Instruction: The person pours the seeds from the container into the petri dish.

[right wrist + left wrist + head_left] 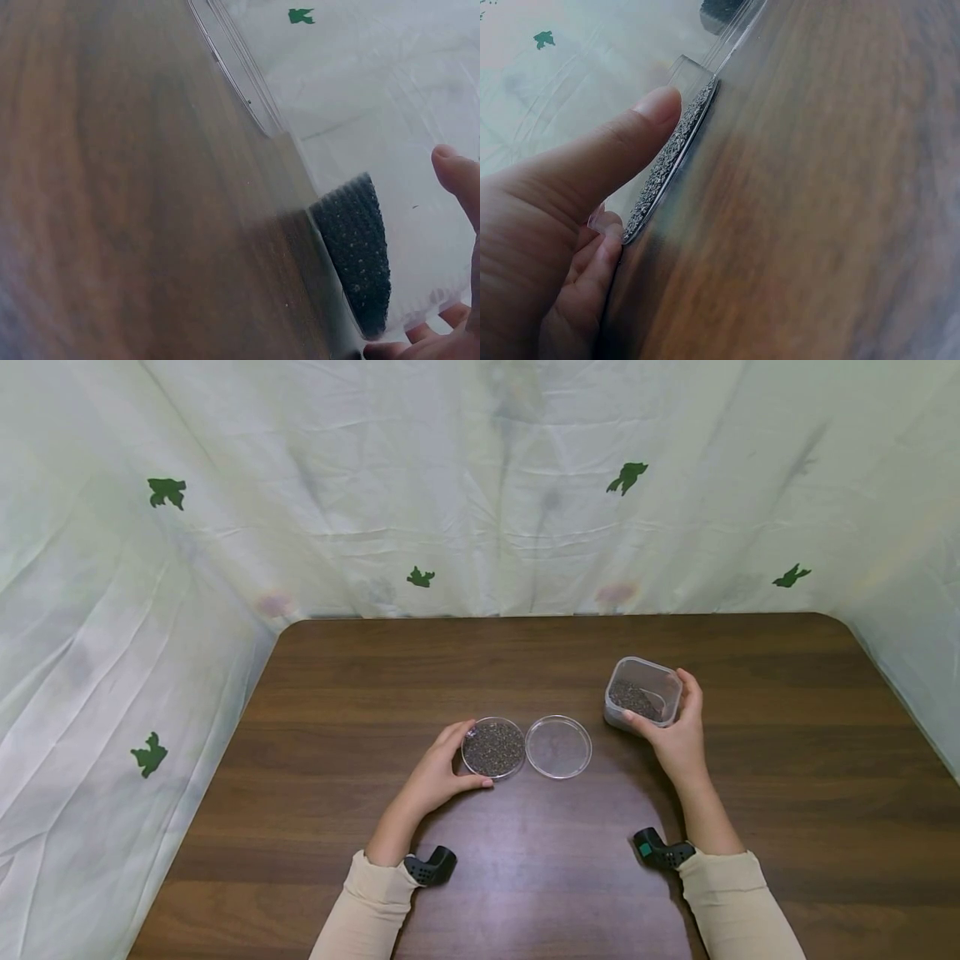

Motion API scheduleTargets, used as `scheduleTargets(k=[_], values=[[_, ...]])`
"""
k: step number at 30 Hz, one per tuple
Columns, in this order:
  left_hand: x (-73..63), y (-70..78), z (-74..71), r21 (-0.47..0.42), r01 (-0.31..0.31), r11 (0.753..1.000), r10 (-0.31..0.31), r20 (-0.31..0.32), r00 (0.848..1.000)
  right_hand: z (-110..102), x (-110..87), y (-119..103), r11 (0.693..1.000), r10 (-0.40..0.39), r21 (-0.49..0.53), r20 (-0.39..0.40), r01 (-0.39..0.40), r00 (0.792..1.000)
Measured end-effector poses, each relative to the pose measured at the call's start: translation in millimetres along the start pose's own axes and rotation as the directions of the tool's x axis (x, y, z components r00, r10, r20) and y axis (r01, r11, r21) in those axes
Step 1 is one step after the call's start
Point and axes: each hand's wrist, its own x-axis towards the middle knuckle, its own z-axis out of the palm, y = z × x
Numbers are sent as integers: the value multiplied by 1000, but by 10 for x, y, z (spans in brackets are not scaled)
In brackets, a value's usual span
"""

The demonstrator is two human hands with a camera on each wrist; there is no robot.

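Note:
My left hand [435, 772] holds a round, clear petri dish [522, 750] by its left side, thumb at the near edge and fingers at the far edge. Dark, fine granules [491, 748] fill the dish; the left wrist view shows them as a layer [664, 165] behind the thumb [660, 105]. A clear rectangular plastic tub [611, 717] is gripped by my right hand [681, 743] at its right side. Inside it, similar dark granules [356, 259] lie heaped toward one side, with bare tub bottom showing beside them.
A second clear round dish or lid [558, 748], without granules, lies between the filled dish and the tub, right beside the filled dish. All stand on a brown wooden table [375, 677]. A pale curtain [480, 527] with green patches surrounds the table's back and sides.

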Motion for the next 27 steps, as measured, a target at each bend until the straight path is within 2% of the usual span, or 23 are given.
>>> scheduleTargets(k=[16,23,27], values=[[-3,6,-7,-1,14,1000,-14,11,1000,-13,-7,15,997,68,25,9,-69,998],[-2,8,-9,0,19,1000,-19,11,1000,-4,-48,-203,996,73,54,66,-76,995],[-1,15,-11,0,21,1000,-21,15,1000,0,-77,-302,998,50,24,57,-51,997]])
